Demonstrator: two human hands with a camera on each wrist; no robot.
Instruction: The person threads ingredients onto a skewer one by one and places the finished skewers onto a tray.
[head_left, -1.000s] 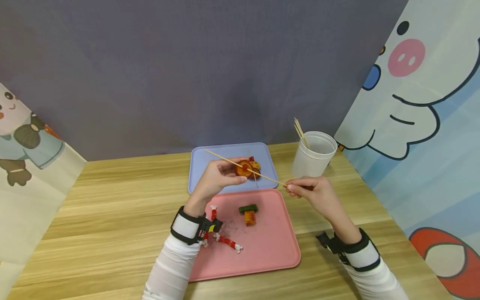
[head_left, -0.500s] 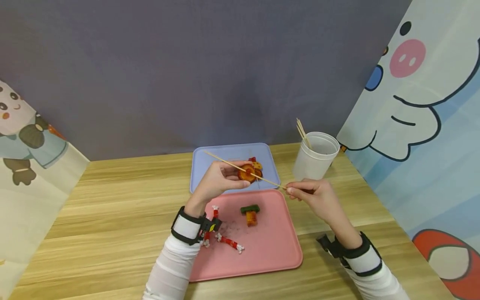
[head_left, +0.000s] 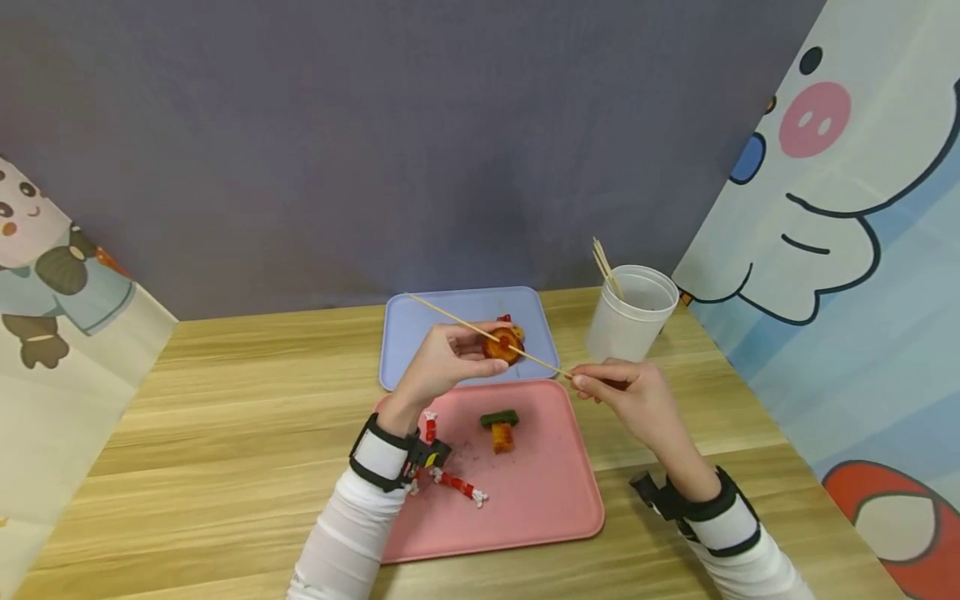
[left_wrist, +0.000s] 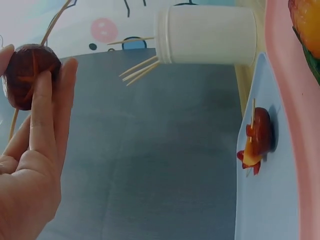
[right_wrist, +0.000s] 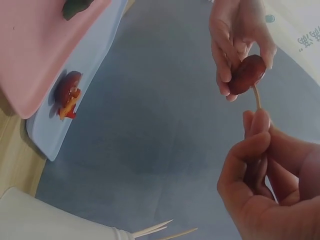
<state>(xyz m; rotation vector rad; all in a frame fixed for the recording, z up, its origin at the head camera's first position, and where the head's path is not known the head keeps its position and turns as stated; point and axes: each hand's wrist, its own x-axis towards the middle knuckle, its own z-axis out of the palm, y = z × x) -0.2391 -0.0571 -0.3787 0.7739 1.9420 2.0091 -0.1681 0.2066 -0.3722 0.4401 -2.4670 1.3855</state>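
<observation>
In the head view my left hand [head_left: 441, 365] holds a brown mushroom [head_left: 512, 350] between thumb and fingers above the blue tray. A thin wooden skewer [head_left: 448, 315] runs through the mushroom, its far tip sticking out up and left. My right hand [head_left: 633, 398] pinches the skewer's other end between thumb and fingertips. The left wrist view shows cuts across the mushroom's dark cap [left_wrist: 31, 75], with stick on both sides of it. Seen from the right wrist, a short piece of skewer [right_wrist: 257, 97] spans from mushroom to right fingertips.
On the blue tray [head_left: 408, 342] lies another skewer [left_wrist: 253, 112] bearing a brown piece and red and yellow ones. The pink tray [head_left: 540, 492] holds a green piece [head_left: 499, 418], an orange-brown block [head_left: 502, 438] and red-and-white pieces [head_left: 459, 486]. A white tub [head_left: 626, 325] holds several skewers [head_left: 606, 265].
My left hand and the mushroom have moved a little right along the skewer, nearer my right hand. My right hand keeps its pinch, almost still.
</observation>
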